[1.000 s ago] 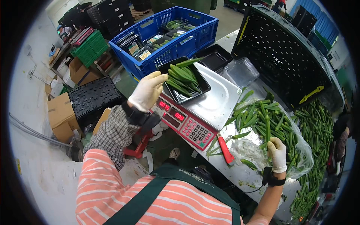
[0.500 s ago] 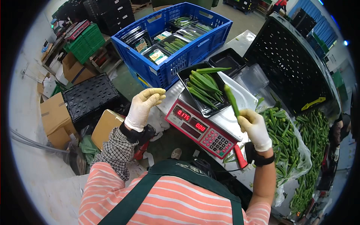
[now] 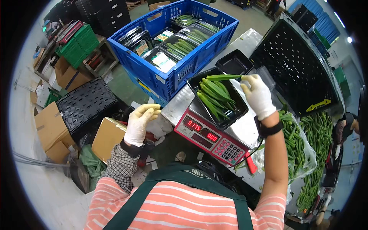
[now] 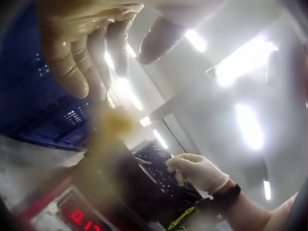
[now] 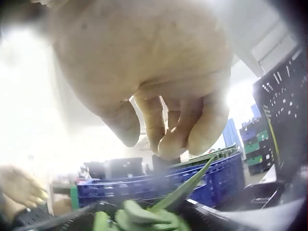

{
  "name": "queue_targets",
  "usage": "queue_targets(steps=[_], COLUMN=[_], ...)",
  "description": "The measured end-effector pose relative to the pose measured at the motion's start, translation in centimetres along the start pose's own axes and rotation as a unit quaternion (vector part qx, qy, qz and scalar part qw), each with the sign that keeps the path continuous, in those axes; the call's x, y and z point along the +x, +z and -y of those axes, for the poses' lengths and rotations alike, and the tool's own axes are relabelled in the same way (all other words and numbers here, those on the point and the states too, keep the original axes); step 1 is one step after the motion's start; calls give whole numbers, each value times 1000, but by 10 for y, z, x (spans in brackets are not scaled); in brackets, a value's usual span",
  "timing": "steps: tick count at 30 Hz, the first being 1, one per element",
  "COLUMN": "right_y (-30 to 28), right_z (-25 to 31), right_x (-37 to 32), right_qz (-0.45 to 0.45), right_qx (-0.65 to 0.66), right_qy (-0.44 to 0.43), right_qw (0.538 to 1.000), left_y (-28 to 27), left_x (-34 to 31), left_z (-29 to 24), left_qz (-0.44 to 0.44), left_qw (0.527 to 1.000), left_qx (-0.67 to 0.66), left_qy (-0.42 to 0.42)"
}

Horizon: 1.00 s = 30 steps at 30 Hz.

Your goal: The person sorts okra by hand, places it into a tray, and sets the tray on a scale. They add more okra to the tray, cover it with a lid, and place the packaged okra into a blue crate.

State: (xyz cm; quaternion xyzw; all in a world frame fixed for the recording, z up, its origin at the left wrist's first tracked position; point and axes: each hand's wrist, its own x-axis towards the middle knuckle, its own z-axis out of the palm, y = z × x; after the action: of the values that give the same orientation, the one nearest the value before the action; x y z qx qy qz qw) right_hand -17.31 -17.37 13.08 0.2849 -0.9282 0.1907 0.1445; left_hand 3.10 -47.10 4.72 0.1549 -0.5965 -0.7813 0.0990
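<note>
A black tray [image 3: 243,110] of green okra pods [image 3: 216,92] sits tilted on the steel plate of a red scale [image 3: 209,140] whose display reads 0.175 and 0.00. One pod [image 3: 223,77] lies across the tray's upper edge. My gloved right hand [image 3: 258,96] is above the tray's right side, fingertips close by that pod's tip; in the right wrist view the bent fingers [image 5: 173,139] and thumb stand apart with nothing between them. My gloved left hand [image 3: 140,124] hovers empty left of the scale, fingers loosely bent.
Behind stands a blue crate [image 3: 168,76] with packed trays. An empty black tray [image 3: 234,61], clear lids [image 3: 265,74] and a tipped black crate [image 3: 303,65] are at the back right. Loose okra [image 3: 316,142] covers the right side, near a red-handled tool [image 3: 251,165]. Another person [image 3: 347,126] stands far right.
My right hand carried a pod from the pile to the tray and now holds none. My left hand has come away from the tray. The reading rose from 0.075 to 0.175.
</note>
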Motion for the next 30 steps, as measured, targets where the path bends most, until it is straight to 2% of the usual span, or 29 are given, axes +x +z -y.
queue_targets(steps=[8, 14, 17, 18, 22, 23, 25, 27, 28, 30], right_y=[23, 24, 24, 24, 14, 7, -9, -25, -30, -30], right_z=[-5, 0, -3, -6, 4, -2, -19, -62, -92, -171], right_x=[10, -27, -52, -54, -56, -61, -74, -105, -124, -172], right_qz=[28, 70, 89, 172, 105, 102, -15, -26, 4, 4], right_qx=[-83, -14, -145, -119, -110, -114, 29, 64, 7, -47], right_qy=[-13, -63, -50, -12, 10, 16, -12, 91, 155, 220], right_qw=[996, 995, 984, 978, 988, 988, 999, 993, 988, 974], left_y=[-5, 11, 28, 34, 60, 66, 80, 95, 102, 122], left_x=[4, 11, 10, 9, 0, -4, -13, -22, -25, -34], left_z=[17, 21, 21, 20, 14, 11, 2, -2, -2, -5], left_qz=[-3, 33, 60, 69, 123, 149, 201, 263, 295, 321], left_qw=[998, 997, 996, 995, 990, 988, 979, 964, 954, 943], left_qx=[-54, -42, -29, -26, -39, -27, -29, -32, -30, -34], left_qy=[-35, -47, -57, -62, -51, -44, -33, -37, -35, -84])
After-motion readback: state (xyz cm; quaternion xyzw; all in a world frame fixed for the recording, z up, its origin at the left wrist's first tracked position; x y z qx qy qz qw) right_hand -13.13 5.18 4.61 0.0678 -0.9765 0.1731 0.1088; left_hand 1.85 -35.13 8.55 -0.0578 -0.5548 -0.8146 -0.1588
